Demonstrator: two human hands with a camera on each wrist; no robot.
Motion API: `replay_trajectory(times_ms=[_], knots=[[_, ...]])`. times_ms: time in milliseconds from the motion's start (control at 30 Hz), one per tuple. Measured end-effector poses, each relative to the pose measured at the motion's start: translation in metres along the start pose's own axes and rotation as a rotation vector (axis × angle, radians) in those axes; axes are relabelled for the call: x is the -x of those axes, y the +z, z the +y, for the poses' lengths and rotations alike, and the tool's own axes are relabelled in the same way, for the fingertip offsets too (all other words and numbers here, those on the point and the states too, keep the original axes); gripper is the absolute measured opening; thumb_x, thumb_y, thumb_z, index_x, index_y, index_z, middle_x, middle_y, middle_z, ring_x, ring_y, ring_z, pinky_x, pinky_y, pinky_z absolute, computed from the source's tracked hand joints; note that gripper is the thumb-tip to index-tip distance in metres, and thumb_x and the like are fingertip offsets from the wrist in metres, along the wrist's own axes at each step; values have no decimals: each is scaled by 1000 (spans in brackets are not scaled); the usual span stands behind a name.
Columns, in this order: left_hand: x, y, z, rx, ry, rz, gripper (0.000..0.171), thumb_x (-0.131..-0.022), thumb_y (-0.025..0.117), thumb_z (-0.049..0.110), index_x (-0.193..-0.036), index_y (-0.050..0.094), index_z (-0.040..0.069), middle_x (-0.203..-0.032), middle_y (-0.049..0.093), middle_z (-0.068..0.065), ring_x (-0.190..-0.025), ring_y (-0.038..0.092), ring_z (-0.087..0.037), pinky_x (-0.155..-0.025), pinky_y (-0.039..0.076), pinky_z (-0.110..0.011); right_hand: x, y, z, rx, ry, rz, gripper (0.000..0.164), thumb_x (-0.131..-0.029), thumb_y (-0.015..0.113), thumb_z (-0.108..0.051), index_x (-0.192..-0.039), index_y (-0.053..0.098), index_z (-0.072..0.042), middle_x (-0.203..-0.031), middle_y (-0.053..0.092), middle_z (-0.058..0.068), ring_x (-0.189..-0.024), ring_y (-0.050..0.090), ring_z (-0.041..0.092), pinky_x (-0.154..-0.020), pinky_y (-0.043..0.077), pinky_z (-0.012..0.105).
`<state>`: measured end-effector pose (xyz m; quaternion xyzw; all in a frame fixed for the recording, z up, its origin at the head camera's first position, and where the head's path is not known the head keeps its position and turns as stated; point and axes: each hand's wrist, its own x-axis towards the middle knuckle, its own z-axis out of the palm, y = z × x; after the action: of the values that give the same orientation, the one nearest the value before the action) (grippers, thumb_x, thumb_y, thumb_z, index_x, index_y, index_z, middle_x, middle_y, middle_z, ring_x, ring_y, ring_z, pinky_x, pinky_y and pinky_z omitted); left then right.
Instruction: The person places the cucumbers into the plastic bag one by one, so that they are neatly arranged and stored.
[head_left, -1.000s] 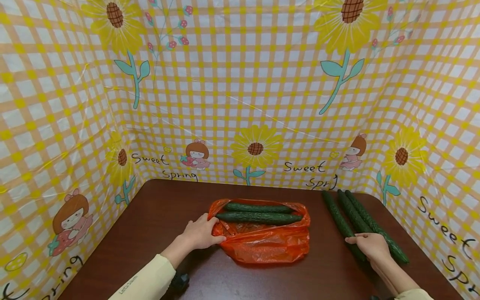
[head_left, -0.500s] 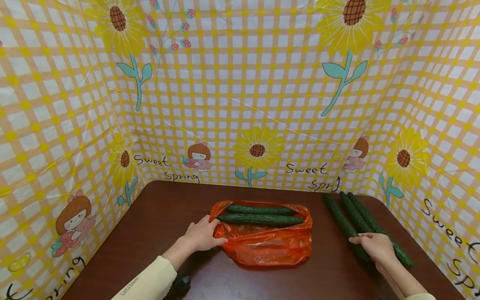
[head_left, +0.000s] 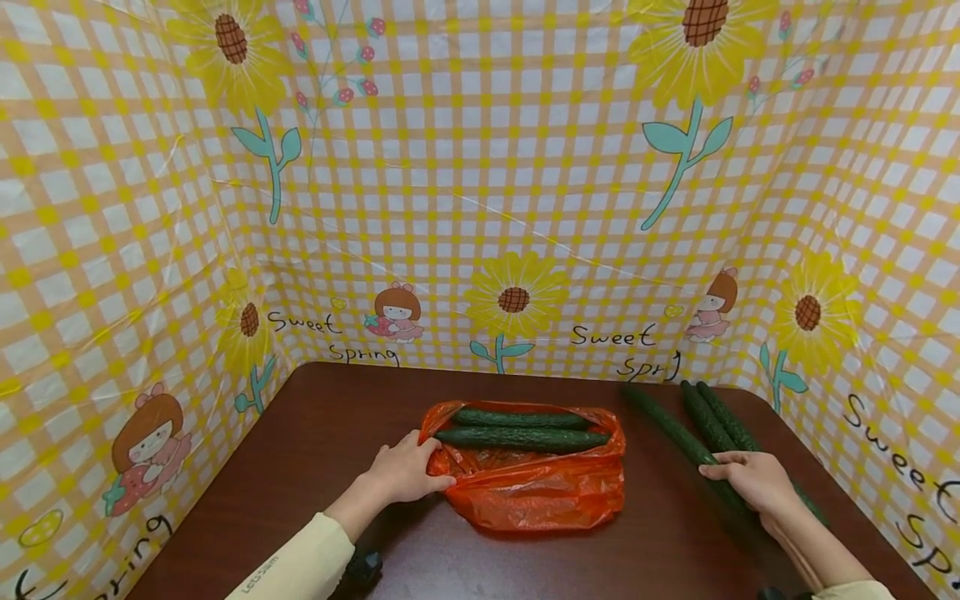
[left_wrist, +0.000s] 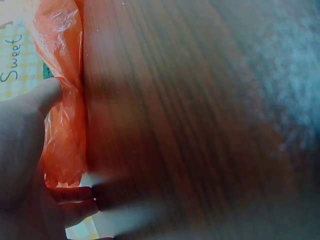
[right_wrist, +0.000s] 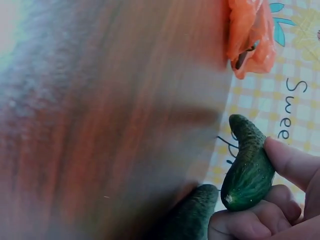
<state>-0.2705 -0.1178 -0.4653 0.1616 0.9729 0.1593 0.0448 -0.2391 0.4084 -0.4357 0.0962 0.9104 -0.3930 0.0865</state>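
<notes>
My left hand (head_left: pixel 401 471) holds the left end of an orange-red plastic bag (head_left: pixel 536 504); the left wrist view shows its thumb (left_wrist: pixel 47 95) on the crinkled plastic. Inside the bag's open mouth lie two long green cucumbers, a front one (head_left: pixel 525 439) and a back one (head_left: pixel 517 418). At the right, my right hand (head_left: pixel 753 483) grips a third cucumber (head_left: pixel 671 425) near its close end. Thumb and curled fingers pinch this cucumber (right_wrist: pixel 247 175) in the right wrist view. Two further cucumbers lie beyond that hand, one (head_left: pixel 708 417) beside the other (head_left: pixel 738 427), partly hidden by it.
The dark brown table (head_left: pixel 337 417) is enclosed by a checked sunflower cloth (head_left: pixel 450 167) at the back and both sides. A small black object (head_left: pixel 365 567) shows by the left sleeve (head_left: pixel 300 554).
The gripped cucumber has swung away from the other two, its far end shifting left. My right hand has moved slightly right. The left hand and the bag look unchanged.
</notes>
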Motion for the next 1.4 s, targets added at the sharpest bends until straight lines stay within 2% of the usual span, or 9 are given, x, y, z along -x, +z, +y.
replay_trajectory(times_ms=[33, 233, 300, 400, 533, 767, 967, 1267, 1400], knots=[[0, 0, 0, -2, 1, 4, 73, -84, 71, 62, -137, 58, 13, -135, 54, -15, -125, 53, -34, -103, 37, -67, 0, -1, -2, -5, -2, 1, 77, -94, 68, -43, -143, 46, 13, -145, 42, 40, -87, 53, 51, -73, 51, 49], [0, -2, 1, -6, 2, 21, 73, -84, 71, 61, -136, 59, 12, -138, 53, -16, -128, 51, -35, -104, 37, -67, 0, -8, -13, 7, -33, -6, 79, -95, 66, -47, -144, 45, 11, -147, 39, 40, -80, 53, 37, -69, 48, 39], [1, -2, 1, -2, -3, 17, 73, -84, 71, 61, -137, 59, 12, -140, 53, -17, -130, 50, -36, -105, 36, -68, 1, -11, -17, 11, -40, -17, 80, -95, 65, -49, -144, 45, 11, -149, 35, 40, -105, 55, 48, -71, 49, 37], [1, -1, 0, 4, -7, 8, 73, -85, 70, 61, -138, 58, 12, -142, 51, -17, -131, 50, -36, -106, 34, -69, 1, -12, -20, 7, -49, -22, 80, -95, 66, -49, -145, 45, 11, -150, 35, 39, -110, 54, 48, -71, 49, 36], [1, 1, -2, 3, -7, 7, 74, -85, 69, 62, -138, 58, 13, -143, 51, -17, -132, 49, -37, -106, 34, -69, 2, -14, -25, -1, -66, -23, 79, -93, 68, -47, -144, 47, 10, -143, 49, 36, -77, 51, 27, -65, 42, 35], [2, -1, 0, 2, -10, 8, 74, -85, 69, 62, -139, 58, 12, -145, 50, -18, -134, 48, -37, -107, 33, -69, 5, -19, -36, 43, -124, -71, 74, -95, 65, -49, -143, 50, 7, -152, 33, 38, -125, 45, 55, -82, 50, 44], [3, -2, 2, -2, -11, 5, 73, -85, 70, 60, -138, 58, 12, -146, 49, -19, -135, 47, -37, -107, 33, -70, 7, -18, -45, 91, -201, -77, 69, -96, 66, -44, -140, 53, 7, -147, 40, 39, -130, 39, 60, -89, 50, 55], [0, -1, 0, -5, -10, -3, 72, -86, 69, 61, -139, 57, 13, -146, 49, -18, -136, 46, -37, -108, 32, -69, 6, -15, -59, 90, -276, -127, 61, -96, 68, -36, -137, 56, 7, -142, 47, 39, -132, 44, 57, -80, 48, 42], [1, 2, -1, 1, -8, -4, 72, -85, 69, 62, -137, 58, 14, -141, 52, -15, -131, 50, -34, -105, 36, -67, 4, -12, -63, 60, -276, -172, 61, -94, 71, -33, -137, 56, 7, -125, 60, 36, -92, 64, 41, -73, 46, 39]])
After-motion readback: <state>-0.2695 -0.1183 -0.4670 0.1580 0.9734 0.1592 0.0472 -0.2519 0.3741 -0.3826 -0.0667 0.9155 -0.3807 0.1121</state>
